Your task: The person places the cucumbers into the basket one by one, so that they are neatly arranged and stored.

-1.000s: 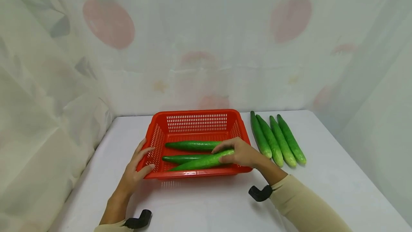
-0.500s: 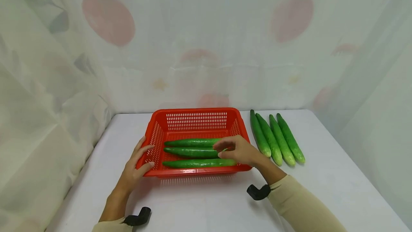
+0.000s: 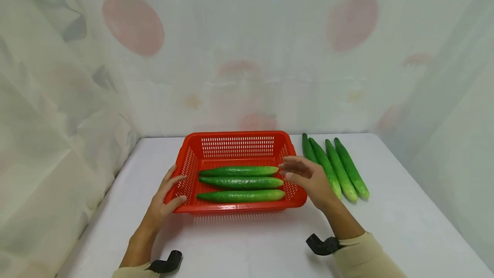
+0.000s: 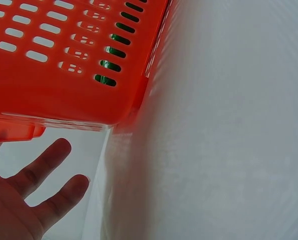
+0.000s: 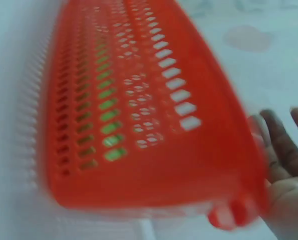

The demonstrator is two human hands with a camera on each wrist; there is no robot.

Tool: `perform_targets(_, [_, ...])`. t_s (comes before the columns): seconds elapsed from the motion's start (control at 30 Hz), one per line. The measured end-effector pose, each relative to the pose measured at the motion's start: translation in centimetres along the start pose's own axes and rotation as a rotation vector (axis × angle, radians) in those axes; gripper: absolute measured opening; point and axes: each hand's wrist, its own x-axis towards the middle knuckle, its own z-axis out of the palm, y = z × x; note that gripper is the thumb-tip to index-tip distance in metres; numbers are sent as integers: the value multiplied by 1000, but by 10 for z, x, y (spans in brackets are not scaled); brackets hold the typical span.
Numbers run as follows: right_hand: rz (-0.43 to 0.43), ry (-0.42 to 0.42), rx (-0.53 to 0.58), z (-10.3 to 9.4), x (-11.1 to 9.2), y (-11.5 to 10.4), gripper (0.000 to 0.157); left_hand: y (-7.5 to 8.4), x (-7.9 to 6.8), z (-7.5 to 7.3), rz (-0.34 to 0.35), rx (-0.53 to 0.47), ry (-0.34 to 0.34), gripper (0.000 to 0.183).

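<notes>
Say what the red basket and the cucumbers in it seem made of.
Red basket: probably moulded plastic, smooth and slightly glossy, given its highlights and regular slots. Cucumbers in it: seemingly real vegetable, with shiny, uneven green skin, though imitations remain possible.

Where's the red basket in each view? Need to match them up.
Head: red basket below centre.
Left wrist: upper left, cut off by the frame.
Right wrist: large, across the middle, blurred, running off the top.
Shared landmark: its slotted walls, green showing through in both wrist views.

The person (image 3: 345,223) is wearing plain beige long sleeves (image 3: 364,258), with a black, bent, tube-like wrist piece (image 3: 323,245) on either side.
</notes>
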Motion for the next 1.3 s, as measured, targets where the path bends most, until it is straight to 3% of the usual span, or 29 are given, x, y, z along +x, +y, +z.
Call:
perform_targets(0.27, [-94,176,-103,-35,-28,-27,40,0,-2,1,-26,-7,3,46])
perform_targets(0.47, [-196,252,-155,-54,-36,-42,45,3,-2,1,-24,-10,4,45])
perform_targets(0.63, [-232,333,-151,-70,-38,-46,49,3,0,1,-24,-2,4,46])
perform_targets(0.97, [-104,623,-131,-106,-51,-37,52,-1,2,3,-16,-22,0,46])
perform_targets(1.3, [54,761,-175,-136,-56,1,51,0,1,1,-22,-13,6,46])
